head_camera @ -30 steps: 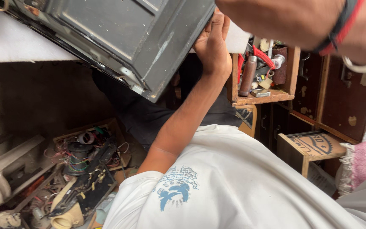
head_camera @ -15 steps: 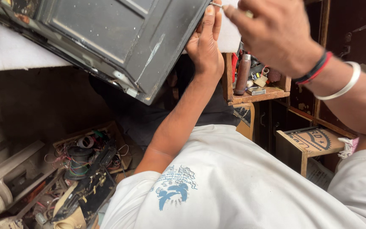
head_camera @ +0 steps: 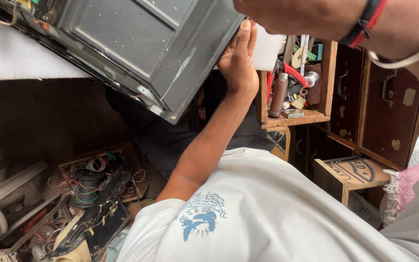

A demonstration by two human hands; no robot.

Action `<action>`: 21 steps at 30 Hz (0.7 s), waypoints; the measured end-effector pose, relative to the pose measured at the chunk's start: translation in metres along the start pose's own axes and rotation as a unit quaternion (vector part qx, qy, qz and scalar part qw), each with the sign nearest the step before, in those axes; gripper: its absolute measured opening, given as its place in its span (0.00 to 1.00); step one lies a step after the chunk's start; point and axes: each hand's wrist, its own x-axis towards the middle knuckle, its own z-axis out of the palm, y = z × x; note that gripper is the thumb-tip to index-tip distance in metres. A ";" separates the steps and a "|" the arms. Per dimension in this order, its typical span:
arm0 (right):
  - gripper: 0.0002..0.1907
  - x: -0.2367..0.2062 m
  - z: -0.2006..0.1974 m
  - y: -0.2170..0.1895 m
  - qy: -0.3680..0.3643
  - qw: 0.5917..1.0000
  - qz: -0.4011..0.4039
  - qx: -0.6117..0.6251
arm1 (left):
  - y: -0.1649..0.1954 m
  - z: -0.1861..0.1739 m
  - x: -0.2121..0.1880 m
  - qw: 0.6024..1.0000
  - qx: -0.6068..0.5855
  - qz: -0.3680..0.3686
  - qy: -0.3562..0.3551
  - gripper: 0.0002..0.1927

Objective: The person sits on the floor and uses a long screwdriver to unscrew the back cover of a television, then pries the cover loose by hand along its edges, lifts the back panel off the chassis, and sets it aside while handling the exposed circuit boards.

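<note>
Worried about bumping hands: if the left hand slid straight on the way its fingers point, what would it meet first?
Probably the right hand just beyond its fingertips; the left hand lies flat along the dark metal case, though depth is unclear.

Right hand (head_camera: 287,14) cut off by top edge; left fingers (head_camera: 241,41) partly behind metal casing (head_camera: 136,43).

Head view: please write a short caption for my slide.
Left hand braces a tilted dark metal casing; right arm reaches across above an open wooden drawer.
</note>
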 end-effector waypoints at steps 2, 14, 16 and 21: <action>0.02 -0.001 -0.007 -0.009 -0.026 0.994 -0.005 -0.105 | -0.002 0.000 0.001 1.000 0.001 0.006 0.006 0.09; 0.13 -0.044 0.020 -0.044 0.132 0.940 0.021 -0.314 | 0.000 0.000 -0.002 1.000 0.001 0.004 -0.019 0.09; 0.17 -0.049 0.026 -0.042 0.140 0.947 0.024 -0.290 | -0.001 0.000 -0.002 1.000 -0.001 0.004 -0.019 0.09; 0.17 -0.042 0.010 -0.038 0.126 0.944 0.004 -0.305 | -0.003 -0.002 0.000 1.000 0.003 0.016 -0.017 0.07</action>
